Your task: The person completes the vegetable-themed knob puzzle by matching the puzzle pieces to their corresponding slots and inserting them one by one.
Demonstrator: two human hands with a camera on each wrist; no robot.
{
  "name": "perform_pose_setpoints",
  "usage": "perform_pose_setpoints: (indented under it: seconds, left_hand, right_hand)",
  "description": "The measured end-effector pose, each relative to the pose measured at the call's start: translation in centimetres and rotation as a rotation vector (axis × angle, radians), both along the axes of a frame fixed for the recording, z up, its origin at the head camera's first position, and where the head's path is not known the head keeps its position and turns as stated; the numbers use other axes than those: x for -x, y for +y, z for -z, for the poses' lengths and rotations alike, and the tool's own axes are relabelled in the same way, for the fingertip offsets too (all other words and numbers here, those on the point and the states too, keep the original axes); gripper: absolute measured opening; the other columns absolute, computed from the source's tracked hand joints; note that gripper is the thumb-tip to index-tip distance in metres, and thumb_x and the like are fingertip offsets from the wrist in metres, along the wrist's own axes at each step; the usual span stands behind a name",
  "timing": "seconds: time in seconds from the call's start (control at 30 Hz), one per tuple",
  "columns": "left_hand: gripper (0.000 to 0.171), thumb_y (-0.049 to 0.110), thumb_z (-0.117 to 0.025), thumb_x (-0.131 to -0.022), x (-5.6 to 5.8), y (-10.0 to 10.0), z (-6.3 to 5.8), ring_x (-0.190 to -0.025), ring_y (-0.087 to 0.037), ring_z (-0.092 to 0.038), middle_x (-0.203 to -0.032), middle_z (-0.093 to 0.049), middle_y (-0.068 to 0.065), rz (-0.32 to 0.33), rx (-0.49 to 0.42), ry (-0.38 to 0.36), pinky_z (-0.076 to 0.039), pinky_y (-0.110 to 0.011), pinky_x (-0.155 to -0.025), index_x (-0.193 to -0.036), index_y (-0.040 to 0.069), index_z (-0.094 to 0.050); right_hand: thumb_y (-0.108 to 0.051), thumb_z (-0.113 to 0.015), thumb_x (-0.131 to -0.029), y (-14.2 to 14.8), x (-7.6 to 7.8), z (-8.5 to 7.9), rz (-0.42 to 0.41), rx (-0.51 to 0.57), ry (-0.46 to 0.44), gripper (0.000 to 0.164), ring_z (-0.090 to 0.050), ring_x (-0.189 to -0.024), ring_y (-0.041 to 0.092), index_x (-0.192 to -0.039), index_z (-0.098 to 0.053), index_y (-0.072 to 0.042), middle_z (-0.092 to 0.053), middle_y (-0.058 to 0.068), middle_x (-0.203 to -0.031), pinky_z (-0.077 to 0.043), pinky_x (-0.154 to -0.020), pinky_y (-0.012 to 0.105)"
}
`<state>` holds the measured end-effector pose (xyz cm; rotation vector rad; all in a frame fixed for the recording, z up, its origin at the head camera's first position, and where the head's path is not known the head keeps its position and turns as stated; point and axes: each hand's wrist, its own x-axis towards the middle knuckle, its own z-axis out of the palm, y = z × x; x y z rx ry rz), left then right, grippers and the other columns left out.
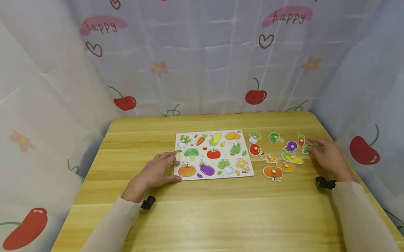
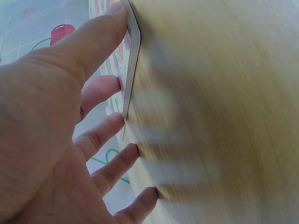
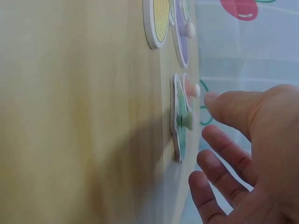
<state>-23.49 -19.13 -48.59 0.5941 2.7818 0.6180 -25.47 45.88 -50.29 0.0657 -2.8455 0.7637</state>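
Spread left hand [image 1: 156,171] touching the puzzle board [image 1: 228,149] at its left edge
Right hand [image 1: 329,156], fingers parted, empty, hovers beside a green knobbed piece [image 3: 181,138] near the desk's [image 1: 227,216] right edge.

In the lower left of the head view, we see a long, plain, cream-beige fabric sleeve [image 1: 99,234] ending in a neat cuff at the wrist. In the lower right, we see a matching cream-beige fabric sleeve [image 1: 364,218]. We notice a small, chunky black device [image 1: 148,202] beside the left cuff and a similar small black device [image 1: 325,182] beside the right. Our left hand [image 1: 153,172] and right hand [image 1: 330,158] are bare.
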Motion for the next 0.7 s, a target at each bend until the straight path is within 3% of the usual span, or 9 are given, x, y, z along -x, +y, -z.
perform_pose_setpoints:
  seconds: [0.17,0.3,0.4,0.57,0.7]
  left_hand:
    - [0.048,0.051,-0.09,-0.103,-0.1,-0.1,0.0,-0.167,-0.053,-0.045,-0.189,-0.041,-0.013,-0.001,-0.002,-0.003,-0.041,-0.083,-0.13,-0.135,0.018,-0.073]
    - [0.05,0.052,-0.09,-0.103,0.1,0.1,-0.1,-0.167,-0.051,-0.046,-0.188,-0.043,-0.012,0.002,-0.002,0.002,-0.042,-0.082,-0.128,-0.137,0.019,-0.073]
    - [0.052,0.053,-0.091,-0.101,0.3,0.2,-0.1,-0.164,-0.049,-0.05,-0.187,-0.045,-0.011,0.003,0.003,0.005,-0.044,-0.08,-0.127,-0.137,0.02,-0.074]
    - [0.06,0.053,-0.095,-0.097,1.1,0.0,-0.2,-0.155,-0.045,-0.056,-0.179,-0.055,-0.01,-0.006,-0.002,0.011,-0.048,-0.074,-0.128,-0.141,0.018,-0.074]
    - [0.075,0.05,-0.099,-0.094,1.9,0.0,-0.2,-0.148,-0.042,-0.06,-0.167,-0.062,-0.011,-0.015,-0.011,0.019,-0.052,-0.066,-0.129,-0.153,0.014,-0.069]
  right_hand:
    - [-0.008,-0.071,-0.116,-0.8,1.8,0.0,-0.039,-0.003,0.012,0.035,-0.072,-0.122,0.065,-0.144,-0.074,0.011,-0.071,0.043,-0.139,-0.057,-0.1,0.077]
    - [-0.006,-0.072,-0.114,-1.0,2.8,0.1,-0.03,-0.01,0.015,0.026,-0.078,-0.112,0.059,-0.133,-0.081,0.01,-0.078,0.039,-0.129,-0.063,-0.086,0.056]
    - [-0.007,-0.072,-0.114,-1.0,3.4,0.3,0.01,-0.016,-0.006,0.023,-0.077,-0.107,0.055,-0.128,-0.083,0.008,-0.08,0.037,-0.124,-0.056,-0.08,0.041]
    - [-0.009,-0.07,-0.116,-1.0,4.0,0.6,0.047,-0.013,-0.038,0.023,-0.075,-0.105,0.049,-0.125,-0.084,0.006,-0.08,0.035,-0.121,-0.053,-0.081,0.039]
    - [-0.011,-0.07,-0.116,-1.1,4.2,0.8,0.057,-0.006,-0.044,0.024,-0.075,-0.104,0.048,-0.124,-0.083,0.007,-0.081,0.034,-0.119,-0.053,-0.08,0.038]
